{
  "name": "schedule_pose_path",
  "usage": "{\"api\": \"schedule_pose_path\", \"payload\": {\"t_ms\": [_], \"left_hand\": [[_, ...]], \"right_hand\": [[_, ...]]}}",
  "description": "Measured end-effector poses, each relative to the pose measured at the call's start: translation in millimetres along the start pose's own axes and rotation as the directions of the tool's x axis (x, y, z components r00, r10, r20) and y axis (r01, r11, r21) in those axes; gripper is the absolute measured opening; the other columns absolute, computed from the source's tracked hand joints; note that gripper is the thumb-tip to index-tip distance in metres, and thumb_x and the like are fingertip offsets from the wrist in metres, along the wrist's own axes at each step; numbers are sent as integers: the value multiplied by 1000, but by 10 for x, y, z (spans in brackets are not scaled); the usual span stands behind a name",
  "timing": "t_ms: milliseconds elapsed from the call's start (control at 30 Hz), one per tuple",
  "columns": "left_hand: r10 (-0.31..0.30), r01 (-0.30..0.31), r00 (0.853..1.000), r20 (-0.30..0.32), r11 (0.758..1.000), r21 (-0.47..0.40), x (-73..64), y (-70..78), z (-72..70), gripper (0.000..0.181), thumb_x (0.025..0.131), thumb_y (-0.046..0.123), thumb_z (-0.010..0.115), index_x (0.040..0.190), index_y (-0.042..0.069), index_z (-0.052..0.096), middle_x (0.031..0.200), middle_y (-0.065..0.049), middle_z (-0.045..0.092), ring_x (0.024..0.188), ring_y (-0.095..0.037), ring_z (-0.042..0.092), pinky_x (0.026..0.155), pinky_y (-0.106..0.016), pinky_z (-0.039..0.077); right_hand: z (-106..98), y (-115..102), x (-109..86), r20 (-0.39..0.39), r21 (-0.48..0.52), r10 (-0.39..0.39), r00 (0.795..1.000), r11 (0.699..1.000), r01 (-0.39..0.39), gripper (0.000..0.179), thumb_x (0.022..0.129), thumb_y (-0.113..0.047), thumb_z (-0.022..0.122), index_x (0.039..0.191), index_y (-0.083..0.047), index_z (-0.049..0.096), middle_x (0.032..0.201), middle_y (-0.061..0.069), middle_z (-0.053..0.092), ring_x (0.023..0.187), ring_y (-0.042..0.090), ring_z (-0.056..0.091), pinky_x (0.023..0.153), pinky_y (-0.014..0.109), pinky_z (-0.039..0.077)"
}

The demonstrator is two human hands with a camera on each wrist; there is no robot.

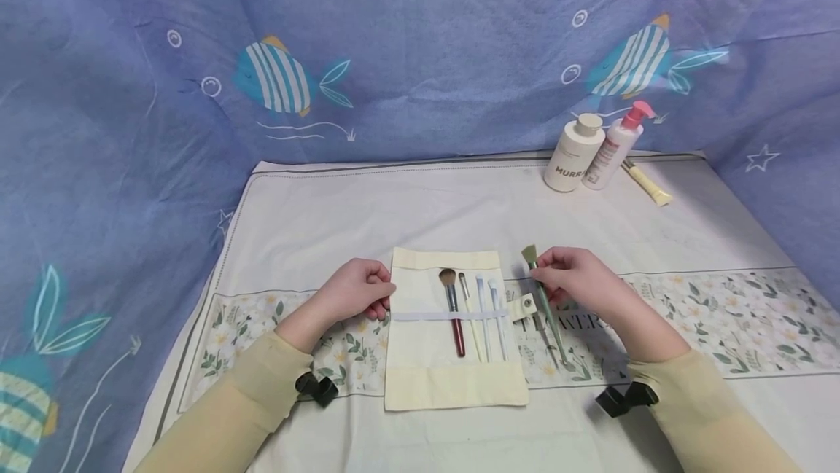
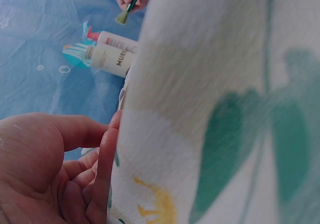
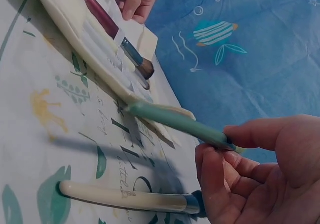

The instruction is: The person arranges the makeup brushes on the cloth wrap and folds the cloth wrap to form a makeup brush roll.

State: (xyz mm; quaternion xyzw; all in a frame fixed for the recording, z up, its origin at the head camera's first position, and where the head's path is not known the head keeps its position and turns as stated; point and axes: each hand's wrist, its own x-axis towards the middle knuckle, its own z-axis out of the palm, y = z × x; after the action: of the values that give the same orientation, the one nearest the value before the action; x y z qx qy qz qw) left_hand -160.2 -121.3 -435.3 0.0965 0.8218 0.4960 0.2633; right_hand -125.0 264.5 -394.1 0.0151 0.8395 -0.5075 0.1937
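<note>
A cream fabric brush roll [image 1: 420, 342] lies spread flat on the table. Under its strap sit several makeup brushes, among them a red-handled brush [image 1: 457, 327] with a dark fluffy head. My left hand [image 1: 357, 289] pinches the roll's left edge between thumb and fingers. To the right of the roll, my right hand [image 1: 574, 276] pinches a green makeup brush [image 1: 550, 316] near its bristles. Its bristles point away from me and the handle slants down toward me. Below the right hand, in the right wrist view, a cream-handled brush [image 3: 125, 196] lies on the tablecloth.
At the back right stand a white bottle [image 1: 572, 156] and a pump bottle [image 1: 613, 149] with a pink top. Beside them lies a pale yellow tube [image 1: 646, 183]. A snap tab [image 1: 523, 307] sticks out from the roll's right side. Blue fish-print fabric [image 1: 407, 57] hangs behind the table.
</note>
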Motion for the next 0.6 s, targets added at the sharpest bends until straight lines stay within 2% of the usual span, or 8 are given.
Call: {"api": "schedule_pose_path", "payload": {"t_ms": [367,600], "left_hand": [[-7,7,1000,1,1000,-9,7,4,-3,11,102,11,63,102,1,63,77,-9,72,58,-17,69,59,-32,61],[-4,4,1000,1,1000,-3,3,7,-5,10,102,11,63,101,1,63,76,-9,71,58,-17,69,59,-32,61]], "right_hand": [[9,58,174,57,163,-28,998,987,18,33,104,-20,63,116,9,54,80,5,49,71,16,54,70,34,60],[65,-8,260,67,199,-48,997,980,34,33,104,-19,62,116,10,55,80,4,50,71,15,53,69,33,58]]}}
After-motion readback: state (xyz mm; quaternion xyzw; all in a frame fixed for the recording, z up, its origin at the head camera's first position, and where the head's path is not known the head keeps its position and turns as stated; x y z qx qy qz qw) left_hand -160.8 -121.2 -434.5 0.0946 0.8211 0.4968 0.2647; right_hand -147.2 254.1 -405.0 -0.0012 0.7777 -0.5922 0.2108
